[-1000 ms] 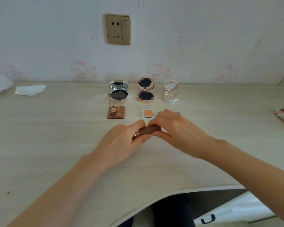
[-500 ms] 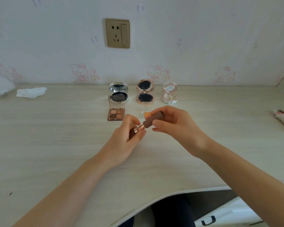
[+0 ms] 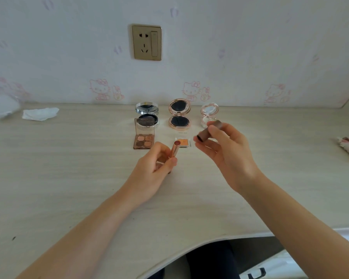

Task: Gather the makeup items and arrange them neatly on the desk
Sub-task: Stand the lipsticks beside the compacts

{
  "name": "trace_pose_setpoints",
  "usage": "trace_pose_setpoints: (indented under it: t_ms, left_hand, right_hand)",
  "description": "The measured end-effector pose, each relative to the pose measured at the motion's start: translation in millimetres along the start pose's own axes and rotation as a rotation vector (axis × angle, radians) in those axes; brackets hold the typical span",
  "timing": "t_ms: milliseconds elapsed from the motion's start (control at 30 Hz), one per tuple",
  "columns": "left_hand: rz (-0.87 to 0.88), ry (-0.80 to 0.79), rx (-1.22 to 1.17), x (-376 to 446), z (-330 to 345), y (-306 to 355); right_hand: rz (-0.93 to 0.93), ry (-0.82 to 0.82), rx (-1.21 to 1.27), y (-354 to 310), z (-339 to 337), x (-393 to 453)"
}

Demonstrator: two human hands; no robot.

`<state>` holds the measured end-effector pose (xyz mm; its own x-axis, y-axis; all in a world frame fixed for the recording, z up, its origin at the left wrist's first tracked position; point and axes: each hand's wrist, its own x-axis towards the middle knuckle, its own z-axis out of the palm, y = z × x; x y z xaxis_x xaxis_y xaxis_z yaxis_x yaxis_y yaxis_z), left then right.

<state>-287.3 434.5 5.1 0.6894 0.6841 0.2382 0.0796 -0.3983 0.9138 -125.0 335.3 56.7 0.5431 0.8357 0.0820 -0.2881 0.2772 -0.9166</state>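
Above the counter (image 3: 69, 178), our left hand (image 3: 149, 178) pinches the uncapped lipstick (image 3: 174, 151) upright; our right hand (image 3: 224, 150) pinches its brown cap (image 3: 209, 130). Light, slick, with a soft tip, so we'd hold the barrel.

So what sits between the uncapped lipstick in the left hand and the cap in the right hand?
In the head view, the small orange eyeshadow pan lies on the desk behind the gap between the lipstick and the cap; nothing joins them.
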Motion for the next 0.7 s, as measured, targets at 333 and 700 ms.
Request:
trace_pose_setpoints:
  t_ms: [333, 700]
  left_hand:
    - [-0.005, 0.115, 0.032, 3.0, 3.0, 3.3]
    - [0.042, 0.17, 0.054, 33.8, 46.7, 40.1]
  right_hand:
    - [-0.042, -0.055, -0.718, 33.0, -14.6, -16.4]
    - [-0.117, -0.119, -0.72, 5.2, -58.5, -17.0]
